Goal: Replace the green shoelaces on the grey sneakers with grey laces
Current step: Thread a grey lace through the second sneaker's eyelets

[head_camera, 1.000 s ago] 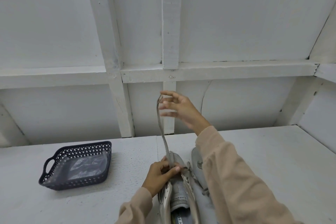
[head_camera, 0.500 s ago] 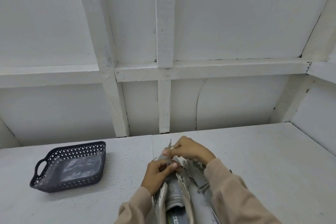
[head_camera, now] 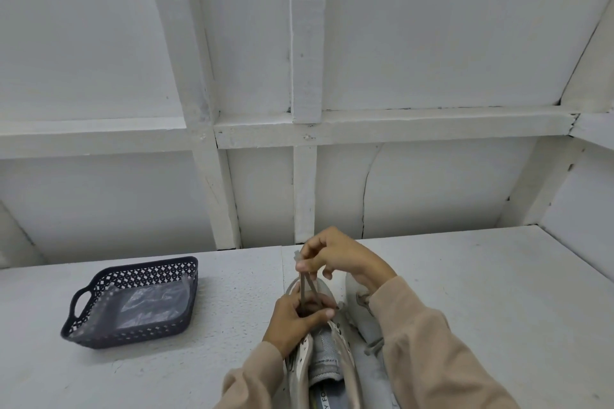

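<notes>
Two grey sneakers lie toe-away at the bottom centre of the white table. The near sneaker [head_camera: 324,347] is open, its tongue showing. My left hand [head_camera: 295,317] grips its toe end, thumb across the lowest eyelets. My right hand [head_camera: 335,256] pinches both strands of a grey lace [head_camera: 304,289] just above the toe, the lace tips sticking up past the fingers. The second sneaker [head_camera: 360,309] lies right of it, partly hidden by my right sleeve, with a grey lace in it.
A dark perforated plastic basket [head_camera: 133,276] with handles stands on the table at the left, holding clear plastic bags. White panelled walls with beams close the back and right side of the table.
A second ago my right hand was raised high, drawing one lace strand up. It dropped to the toe and now pinches both strands a little above the shoe. My left hand stayed.
</notes>
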### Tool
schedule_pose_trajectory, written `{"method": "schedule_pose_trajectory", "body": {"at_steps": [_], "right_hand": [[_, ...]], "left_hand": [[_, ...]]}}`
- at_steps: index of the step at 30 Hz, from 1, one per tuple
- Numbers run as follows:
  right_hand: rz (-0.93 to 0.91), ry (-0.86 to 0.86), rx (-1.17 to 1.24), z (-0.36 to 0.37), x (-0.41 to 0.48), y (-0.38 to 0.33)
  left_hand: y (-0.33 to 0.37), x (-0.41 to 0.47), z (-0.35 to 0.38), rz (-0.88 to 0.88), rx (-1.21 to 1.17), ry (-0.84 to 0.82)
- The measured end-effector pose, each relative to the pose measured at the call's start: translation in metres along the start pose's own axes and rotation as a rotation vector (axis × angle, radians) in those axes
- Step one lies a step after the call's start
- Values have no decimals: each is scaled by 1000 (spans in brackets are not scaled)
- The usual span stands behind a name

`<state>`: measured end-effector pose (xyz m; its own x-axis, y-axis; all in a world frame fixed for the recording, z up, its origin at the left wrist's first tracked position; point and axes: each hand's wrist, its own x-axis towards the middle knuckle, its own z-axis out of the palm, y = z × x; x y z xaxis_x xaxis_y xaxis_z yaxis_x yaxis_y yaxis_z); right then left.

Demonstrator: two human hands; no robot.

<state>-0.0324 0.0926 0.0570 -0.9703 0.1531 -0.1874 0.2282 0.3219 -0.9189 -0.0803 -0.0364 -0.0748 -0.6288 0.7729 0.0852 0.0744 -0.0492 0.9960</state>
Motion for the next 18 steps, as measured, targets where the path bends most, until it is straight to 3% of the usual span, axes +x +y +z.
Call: {"method": "schedule_pose_trajectory", "body": {"at_steps": [12, 18], "right_hand": [[-222, 123, 344, -17, 3, -63], [-213, 99, 369, -16, 7, -62]], "left_hand": [[7, -1, -3, 44, 141, -37], [-2, 8, -13, 213, 554, 34]]}}
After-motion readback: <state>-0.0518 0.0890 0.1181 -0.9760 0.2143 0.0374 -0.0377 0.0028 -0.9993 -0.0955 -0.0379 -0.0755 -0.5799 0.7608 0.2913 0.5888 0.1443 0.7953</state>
